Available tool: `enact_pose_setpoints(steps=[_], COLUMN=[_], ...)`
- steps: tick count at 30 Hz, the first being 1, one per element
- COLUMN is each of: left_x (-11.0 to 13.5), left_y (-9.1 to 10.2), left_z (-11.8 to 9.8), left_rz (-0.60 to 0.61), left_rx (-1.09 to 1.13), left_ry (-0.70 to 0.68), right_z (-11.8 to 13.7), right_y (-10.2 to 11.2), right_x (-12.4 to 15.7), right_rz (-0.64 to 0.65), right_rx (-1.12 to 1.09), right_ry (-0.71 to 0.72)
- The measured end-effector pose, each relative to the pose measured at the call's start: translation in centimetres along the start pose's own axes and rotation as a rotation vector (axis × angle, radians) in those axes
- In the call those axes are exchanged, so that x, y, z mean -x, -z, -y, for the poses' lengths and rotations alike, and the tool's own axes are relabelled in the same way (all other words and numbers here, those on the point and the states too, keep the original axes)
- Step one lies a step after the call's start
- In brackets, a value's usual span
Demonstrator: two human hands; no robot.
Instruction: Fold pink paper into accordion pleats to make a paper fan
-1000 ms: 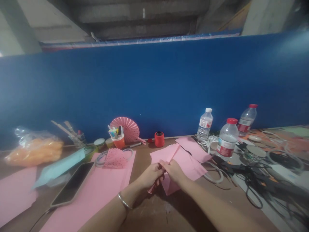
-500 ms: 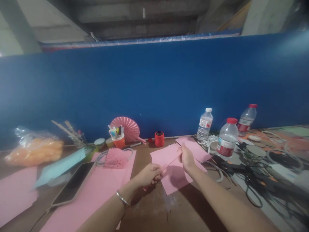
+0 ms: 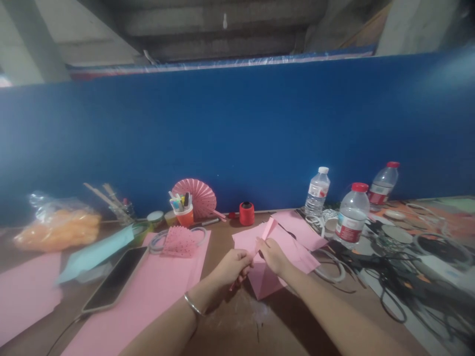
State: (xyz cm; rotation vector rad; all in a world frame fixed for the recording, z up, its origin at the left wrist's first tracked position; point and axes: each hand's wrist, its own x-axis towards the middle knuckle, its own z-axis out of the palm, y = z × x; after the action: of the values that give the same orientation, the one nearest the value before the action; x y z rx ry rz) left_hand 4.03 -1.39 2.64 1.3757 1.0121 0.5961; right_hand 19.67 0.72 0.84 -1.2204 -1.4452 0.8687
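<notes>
Both my hands pinch one folded pink paper strip [image 3: 267, 230] just above the brown table [image 3: 237, 321]. My left hand [image 3: 232, 267] grips its near end, fingers curled. My right hand [image 3: 272, 254] holds it a little farther along, and the far end of the strip sticks up past my fingers. Under my hands lie loose pink paper sheets [image 3: 293, 247]. A silver bangle [image 3: 193, 305] circles my left wrist.
A large pink sheet [image 3: 148, 296] with a dotted pleated fan piece [image 3: 178, 242], a phone [image 3: 115, 284] and a light blue paper lie left. A pink fan [image 3: 198, 198], pen cup [image 3: 183, 210], red spool [image 3: 246, 213] stand by the blue partition. Three water bottles [image 3: 351, 215] and tangled cables [image 3: 401, 277] are right.
My right hand slid out along the strip toward its far end, then came back close to my left hand. The left hand stayed in place, still gripping.
</notes>
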Motion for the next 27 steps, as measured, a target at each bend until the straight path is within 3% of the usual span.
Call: enact_pose_setpoints(steps=[5, 9, 11, 14, 16, 18, 20, 22, 27], left_x=[-0.3, -1.2, -1.5, -1.4, -0.9, -0.4, 0.1, 0.3, 0.4], left_y=[0.7, 1.6, 1.8, 1.8, 1.4, 1.0, 0.6, 0.5, 0.6], left_z=[1.0, 1.4, 1.0, 0.1, -0.3, -0.3, -0.2, -0.1, 0.0], left_rz=[-0.067, -0.161, -0.224, -0.269, -0.176, 0.038, 0.173, 0.216, 0.291], left_rx=[0.039, 0.094, 0.130, 0.179, 0.193, 0.177, 0.120, 0.075, 0.247], left_ry=[0.005, -0.027, -0.062, -0.059, -0.015, 0.007, 0.019, 0.020, 0.043], right_z=[-1.1, -1.4, -1.2, -0.6, -0.1, 0.2, 0.4, 0.3, -0.4], right_y=[4.3, 6.8, 6.2, 3.2, 0.8, -0.9, -1.6, -1.2, 2.9], right_x=[-2.6, -3.7, -3.4, -1.8, -0.4, 0.7, 1.2, 0.9, -1.7], right_rz=[-0.202, -0.230, -0.184, -0.052, 0.026, 0.088, 0.132, 0.101, -0.179], right_rx=[-0.029, -0.031, -0.025, -0.027, -0.026, -0.020, -0.003, -0.027, -0.147], right_ry=[-0.053, -0.067, -0.060, -0.054, -0.042, -0.027, 0.000, 0.003, -0.050])
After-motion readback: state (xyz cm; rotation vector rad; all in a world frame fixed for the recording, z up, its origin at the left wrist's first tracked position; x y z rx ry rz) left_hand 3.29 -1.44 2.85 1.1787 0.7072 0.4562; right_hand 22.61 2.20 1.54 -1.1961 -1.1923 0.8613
